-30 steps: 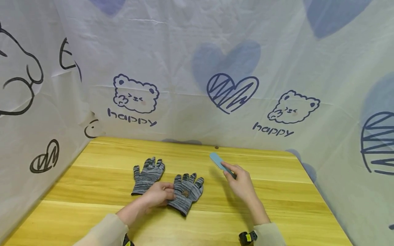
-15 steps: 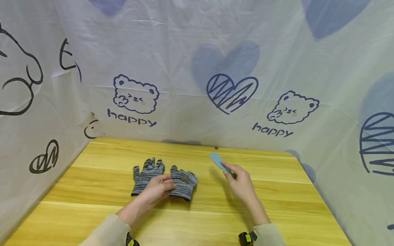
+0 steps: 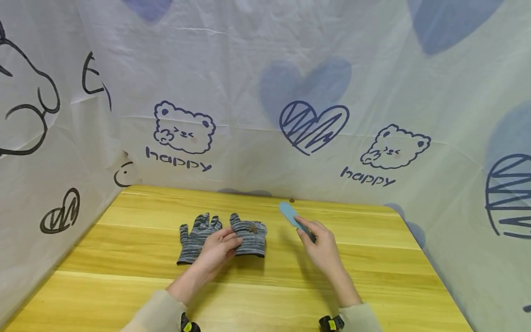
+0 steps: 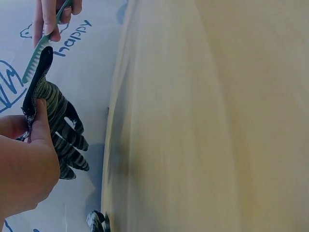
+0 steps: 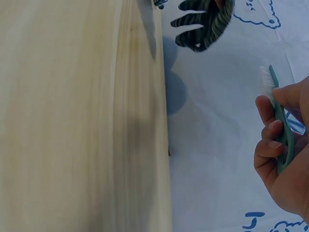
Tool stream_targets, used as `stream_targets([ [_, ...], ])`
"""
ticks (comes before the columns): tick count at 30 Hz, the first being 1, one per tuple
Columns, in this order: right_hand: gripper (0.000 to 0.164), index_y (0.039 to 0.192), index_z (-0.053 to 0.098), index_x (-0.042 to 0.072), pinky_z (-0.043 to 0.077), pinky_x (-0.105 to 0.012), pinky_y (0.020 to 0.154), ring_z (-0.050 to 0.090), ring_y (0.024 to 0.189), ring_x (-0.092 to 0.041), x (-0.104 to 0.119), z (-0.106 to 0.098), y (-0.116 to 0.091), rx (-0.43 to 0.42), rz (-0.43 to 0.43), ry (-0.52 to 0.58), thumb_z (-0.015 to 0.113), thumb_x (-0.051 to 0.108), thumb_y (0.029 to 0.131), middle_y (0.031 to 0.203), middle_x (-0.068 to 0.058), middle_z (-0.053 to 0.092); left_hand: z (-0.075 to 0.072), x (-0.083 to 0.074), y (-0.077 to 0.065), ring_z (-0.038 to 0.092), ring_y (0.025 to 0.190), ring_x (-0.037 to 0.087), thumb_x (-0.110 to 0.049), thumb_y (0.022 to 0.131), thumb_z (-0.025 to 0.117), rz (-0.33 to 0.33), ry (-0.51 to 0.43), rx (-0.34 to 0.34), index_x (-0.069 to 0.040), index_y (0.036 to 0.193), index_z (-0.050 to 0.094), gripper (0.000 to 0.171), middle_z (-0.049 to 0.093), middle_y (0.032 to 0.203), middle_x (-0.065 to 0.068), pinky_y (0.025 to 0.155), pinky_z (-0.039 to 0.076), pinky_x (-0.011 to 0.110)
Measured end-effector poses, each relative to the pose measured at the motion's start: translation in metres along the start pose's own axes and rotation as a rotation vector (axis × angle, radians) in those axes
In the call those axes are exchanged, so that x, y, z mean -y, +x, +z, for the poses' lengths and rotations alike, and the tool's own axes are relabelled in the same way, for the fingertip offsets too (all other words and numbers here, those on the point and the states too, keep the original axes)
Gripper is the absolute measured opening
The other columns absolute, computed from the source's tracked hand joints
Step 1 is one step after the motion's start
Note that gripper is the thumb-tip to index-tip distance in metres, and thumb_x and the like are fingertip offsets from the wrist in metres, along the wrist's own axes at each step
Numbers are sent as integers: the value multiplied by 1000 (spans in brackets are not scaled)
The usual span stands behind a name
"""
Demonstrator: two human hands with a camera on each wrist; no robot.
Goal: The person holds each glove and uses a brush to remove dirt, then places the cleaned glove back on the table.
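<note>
My left hand pinches a grey-and-black striped knit glove by its side near the cuff, thumb on top. The glove is lifted off the table, with a brown stain on its upper face. In the left wrist view its fingers hang down. My right hand grips the handle of a blue-green brush, whose white bristles show in the right wrist view. The brush is held up to the right of the glove, apart from it. A second matching glove lies flat, partly behind my left hand.
The yellow wood-grain table stretches beneath both hands. White sheeting printed with hearts and bears rises behind the table's far edge and along both sides. A small dark spot sits at the far edge.
My left hand has raised the stained glove from the table, moving it up and away, and its fingers have dropped out of sight in the head view. The brush has shifted slightly left.
</note>
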State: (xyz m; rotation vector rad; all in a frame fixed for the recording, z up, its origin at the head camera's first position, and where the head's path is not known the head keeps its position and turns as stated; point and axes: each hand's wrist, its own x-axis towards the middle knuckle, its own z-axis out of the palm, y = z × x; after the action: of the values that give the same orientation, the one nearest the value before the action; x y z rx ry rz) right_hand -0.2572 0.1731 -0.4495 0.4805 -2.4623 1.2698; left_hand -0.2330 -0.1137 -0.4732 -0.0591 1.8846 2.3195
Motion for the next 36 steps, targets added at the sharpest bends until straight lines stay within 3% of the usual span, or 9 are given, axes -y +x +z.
stream_targets([
  [3, 37, 135, 71, 14, 54, -29, 73, 64, 91, -20, 4, 1, -1, -8, -41, 3, 70, 7, 100, 119, -9, 72, 5, -2, 1, 30, 151, 38, -2, 103, 59, 29, -38, 32, 12, 161, 12, 76, 24, 165, 30, 101, 52, 24],
  [5, 37, 135, 71, 14, 55, -29, 72, 64, 90, -20, 7, 3, -1, -8, -62, 6, 70, 6, 100, 119, -9, 72, 10, -2, 3, 35, 149, 35, -1, 103, 58, 41, -71, 32, 12, 161, 9, 76, 28, 164, 30, 92, 53, 20],
  [8, 36, 135, 72, 14, 54, -27, 70, 64, 88, -18, 11, 4, -2, -12, -87, 14, 70, 6, 99, 117, -9, 72, 18, -3, 7, 58, 103, 16, 3, 102, 58, 60, -126, 24, 13, 153, 30, 59, 63, 116, 18, 69, 45, 18],
  [11, 37, 134, 72, 13, 54, -26, 66, 63, 85, -16, 13, 5, -3, -18, -116, 15, 71, 4, 98, 114, -9, 73, 26, -3, 13, 30, 68, 9, 9, 100, 57, 90, -195, 34, 1, 120, 46, 24, 33, 77, -4, 59, 31, 21],
  [14, 38, 133, 72, 13, 54, -25, 64, 62, 82, -15, 15, 7, -3, -17, -144, 12, 72, 2, 97, 113, -9, 73, 34, -4, 16, 25, 63, 9, 11, 101, 55, 126, -244, 77, -9, 95, 34, 30, 24, 72, -5, 59, 26, 23],
  [21, 38, 134, 72, 14, 54, -27, 68, 62, 85, -14, 21, 6, -5, 0, -178, 6, 71, 2, 97, 113, -6, 73, 46, -6, 22, 26, 64, 9, 12, 100, 55, 145, -277, 102, -9, 94, 35, 30, 23, 75, -3, 59, 27, 23],
  [27, 38, 135, 72, 16, 54, -30, 71, 61, 85, -13, 25, 7, -5, 28, -164, -16, 70, 4, 99, 112, -3, 73, 47, -6, 25, 42, 70, 5, 14, 99, 54, 139, -264, 97, 8, 141, 45, 44, 49, 84, -7, 62, 41, 19],
  [31, 38, 136, 71, 18, 52, -29, 69, 59, 82, -12, 27, 8, -5, 40, -163, -43, 69, 5, 100, 110, -2, 73, 48, -8, 24, 60, 96, 10, 12, 98, 55, 131, -246, 77, 15, 154, 30, 61, 65, 119, 14, 72, 50, 16],
  [36, 39, 137, 71, 16, 50, -27, 66, 57, 77, -10, 26, 11, -7, 46, -206, -98, 70, 4, 99, 107, -2, 72, 50, -8, 23, 58, 128, 24, 3, 101, 57, 98, -255, 51, 18, 154, 29, 61, 46, 150, 33, 83, 54, 15],
])
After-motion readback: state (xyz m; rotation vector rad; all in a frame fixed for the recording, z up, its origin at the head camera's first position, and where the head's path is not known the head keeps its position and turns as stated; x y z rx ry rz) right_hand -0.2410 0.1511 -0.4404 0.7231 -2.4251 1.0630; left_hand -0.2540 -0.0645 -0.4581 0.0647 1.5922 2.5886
